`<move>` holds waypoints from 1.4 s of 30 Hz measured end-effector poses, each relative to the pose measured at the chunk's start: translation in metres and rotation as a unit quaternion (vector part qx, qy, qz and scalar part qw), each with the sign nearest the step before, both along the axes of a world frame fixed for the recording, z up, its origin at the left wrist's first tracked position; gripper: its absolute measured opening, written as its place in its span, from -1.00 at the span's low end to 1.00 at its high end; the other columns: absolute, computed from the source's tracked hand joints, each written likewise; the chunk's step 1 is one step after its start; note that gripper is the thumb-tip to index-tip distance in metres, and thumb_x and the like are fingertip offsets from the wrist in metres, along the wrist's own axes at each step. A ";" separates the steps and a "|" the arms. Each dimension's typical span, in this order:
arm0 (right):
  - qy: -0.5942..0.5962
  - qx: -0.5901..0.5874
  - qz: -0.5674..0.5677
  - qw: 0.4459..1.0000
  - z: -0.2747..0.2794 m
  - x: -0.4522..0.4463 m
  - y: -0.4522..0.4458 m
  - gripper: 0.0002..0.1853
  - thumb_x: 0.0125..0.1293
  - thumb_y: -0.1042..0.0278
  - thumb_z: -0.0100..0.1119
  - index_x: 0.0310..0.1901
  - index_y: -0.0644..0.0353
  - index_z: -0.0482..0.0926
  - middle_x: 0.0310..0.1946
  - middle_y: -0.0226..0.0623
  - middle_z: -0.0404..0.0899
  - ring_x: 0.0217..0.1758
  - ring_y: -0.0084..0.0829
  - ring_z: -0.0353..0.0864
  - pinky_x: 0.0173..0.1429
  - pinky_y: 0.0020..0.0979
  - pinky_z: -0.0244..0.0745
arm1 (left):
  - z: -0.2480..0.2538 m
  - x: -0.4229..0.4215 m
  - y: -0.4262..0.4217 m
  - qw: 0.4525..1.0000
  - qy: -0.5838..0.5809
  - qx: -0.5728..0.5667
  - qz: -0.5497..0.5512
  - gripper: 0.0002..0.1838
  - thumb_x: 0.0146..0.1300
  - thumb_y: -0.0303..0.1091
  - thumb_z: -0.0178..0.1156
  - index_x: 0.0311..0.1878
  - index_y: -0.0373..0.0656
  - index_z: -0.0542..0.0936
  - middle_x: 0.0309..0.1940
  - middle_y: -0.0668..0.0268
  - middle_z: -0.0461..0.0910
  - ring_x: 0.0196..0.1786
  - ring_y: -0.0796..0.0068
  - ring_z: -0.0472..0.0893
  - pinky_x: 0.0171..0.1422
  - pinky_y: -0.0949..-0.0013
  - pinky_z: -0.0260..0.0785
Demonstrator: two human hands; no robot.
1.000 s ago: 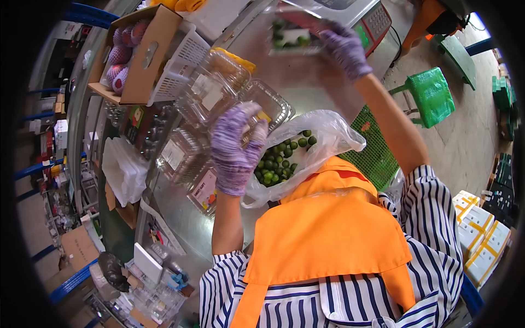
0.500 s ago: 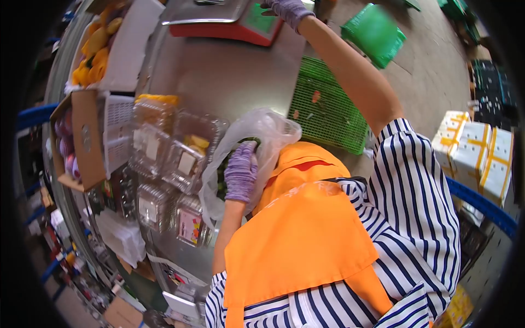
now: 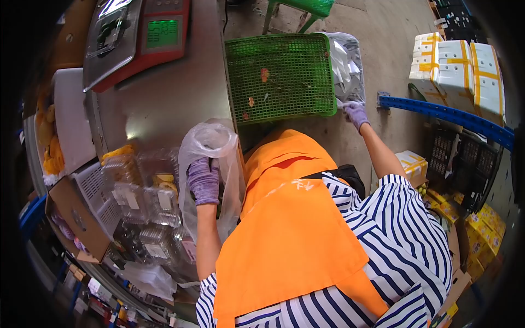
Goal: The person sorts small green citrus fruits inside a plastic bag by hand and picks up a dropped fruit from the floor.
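My left hand (image 3: 203, 183), in a purple knitted glove, reaches into a translucent plastic bag (image 3: 210, 141) at the table's edge. Its fingers look curled, but the tips are hidden; a little dark green shows beside it. My right hand (image 3: 356, 113), also gloved, is out to the right at the near edge of a lined bin (image 3: 356, 68) with whitish plastic inside. Its fingers seem pinched at a small pale bit by the rim, too small to name. Left of the bin is a green mesh crate (image 3: 295, 71).
A red scale (image 3: 164, 41) with a lit display stands on the metal table (image 3: 164, 104). Clear clamshell boxes (image 3: 145, 199) and a cardboard box (image 3: 82, 216) lie left. A green stool (image 3: 306, 6), foam boxes (image 3: 456, 71) and a blue rail (image 3: 443, 109) surround the floor area.
My right hand has gone from the scale's display to the lined bin's edge. The left hand remains in the bag, now with its fingers less visible. The view has shifted to the right.
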State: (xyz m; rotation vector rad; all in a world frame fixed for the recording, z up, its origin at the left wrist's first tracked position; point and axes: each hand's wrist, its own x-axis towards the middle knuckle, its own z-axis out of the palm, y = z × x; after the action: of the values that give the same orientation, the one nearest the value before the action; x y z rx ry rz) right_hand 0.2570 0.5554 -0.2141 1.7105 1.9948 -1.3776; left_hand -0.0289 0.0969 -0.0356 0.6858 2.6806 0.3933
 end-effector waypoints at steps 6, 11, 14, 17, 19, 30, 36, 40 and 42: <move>-0.025 -0.095 -0.077 0.992 0.005 0.058 -0.042 -0.80 0.31 0.37 0.06 -0.07 0.13 0.57 -0.37 -0.42 0.59 -0.48 -0.55 0.52 -0.38 -0.45 0.52 | -0.006 -0.007 -0.008 0.999 -0.040 -0.015 0.003 -0.61 0.08 -0.28 0.28 -0.02 -0.22 0.56 -0.17 -0.02 0.59 -0.11 -0.04 0.55 0.02 0.10 0.37; 0.026 -0.097 -0.021 0.995 0.021 0.021 -0.050 -0.80 0.32 0.36 0.05 -0.07 0.12 0.57 -0.35 -0.44 0.58 -0.40 -0.57 0.53 -0.30 -0.45 0.52 | 0.018 -0.004 0.008 0.996 -0.073 -0.023 0.042 -0.59 0.05 -0.30 0.30 -0.03 -0.27 0.54 -0.18 -0.05 0.58 -0.10 -0.07 0.54 0.04 0.11 0.36; 0.032 -0.105 -0.021 0.994 0.033 0.005 -0.051 -0.81 0.32 0.36 0.04 -0.08 0.10 0.57 -0.35 -0.45 0.57 -0.39 -0.58 0.51 -0.28 -0.47 0.51 | 0.016 -0.001 0.003 0.995 -0.068 0.045 0.052 -0.55 0.04 -0.29 0.31 -0.01 -0.29 0.52 -0.14 -0.06 0.56 -0.08 -0.04 0.54 0.06 0.12 0.35; 0.053 -0.095 -0.016 0.994 0.025 0.012 -0.049 -0.81 0.31 0.37 0.04 -0.10 0.11 0.58 -0.38 -0.46 0.57 -0.41 -0.59 0.50 -0.30 -0.47 0.50 | 0.017 0.002 -0.006 0.999 -0.027 0.032 0.032 -0.55 0.09 -0.29 0.28 0.04 -0.28 0.51 -0.07 -0.04 0.56 -0.02 0.01 0.55 0.10 0.17 0.35; 0.081 -0.101 -0.054 0.990 0.033 0.017 -0.053 -0.83 0.28 0.39 0.06 -0.14 0.13 0.60 -0.44 -0.47 0.56 -0.47 -0.59 0.49 -0.35 -0.47 0.47 | 0.048 0.006 0.006 0.993 -0.058 0.077 0.061 -0.60 0.10 -0.33 0.29 0.01 -0.27 0.52 -0.13 0.03 0.57 -0.06 0.13 0.56 0.10 0.21 0.35; 0.022 -0.085 -0.006 0.996 0.057 0.191 -0.115 -0.79 0.30 0.39 0.08 -0.06 0.17 0.59 -0.38 -0.45 0.57 -0.38 -0.59 0.51 -0.28 -0.51 0.50 | 0.087 0.160 0.109 0.920 -0.193 0.334 -0.068 -0.92 0.20 -0.51 0.21 -0.23 -0.23 0.60 -0.35 0.36 0.53 -0.36 0.68 0.47 -0.28 0.59 0.35; -0.041 -0.115 -0.004 0.993 0.041 0.262 -0.130 -0.82 0.23 0.35 0.11 -0.19 0.18 0.63 -0.52 -0.37 0.58 -0.48 -0.55 0.51 -0.32 -0.45 0.47 | -0.082 0.264 0.064 0.967 -0.186 0.139 -0.102 -0.70 0.14 -0.31 0.24 -0.05 -0.18 0.57 -0.03 0.16 0.55 0.06 0.13 0.51 0.19 0.20 0.34; -0.059 -0.109 0.045 0.991 -0.013 0.269 -0.106 -0.79 0.20 0.33 0.12 -0.18 0.19 0.62 -0.48 -0.28 0.60 -0.43 -0.44 0.56 -0.26 -0.37 0.48 | -0.149 0.319 0.020 0.990 -0.131 -0.040 -0.035 -0.46 0.15 -0.18 0.22 0.17 -0.19 0.41 0.23 0.01 0.33 0.26 0.00 0.32 0.36 0.13 0.16; -0.072 -0.126 0.062 0.988 -0.059 0.268 -0.088 -0.77 0.18 0.32 0.13 -0.17 0.17 0.62 -0.43 -0.21 0.63 -0.38 -0.34 0.60 -0.20 -0.33 0.49 | -0.175 0.348 0.004 0.985 -0.146 -0.093 -0.011 -0.35 0.17 -0.12 0.18 0.28 -0.21 0.30 0.33 -0.03 0.20 0.34 -0.03 0.23 0.41 0.11 0.08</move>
State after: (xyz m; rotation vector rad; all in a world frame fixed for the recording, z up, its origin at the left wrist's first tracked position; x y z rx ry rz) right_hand 0.5252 0.4678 -0.2734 1.5042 1.7353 -1.3571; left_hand 0.3195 0.1007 -0.2110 0.5552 2.3923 0.2154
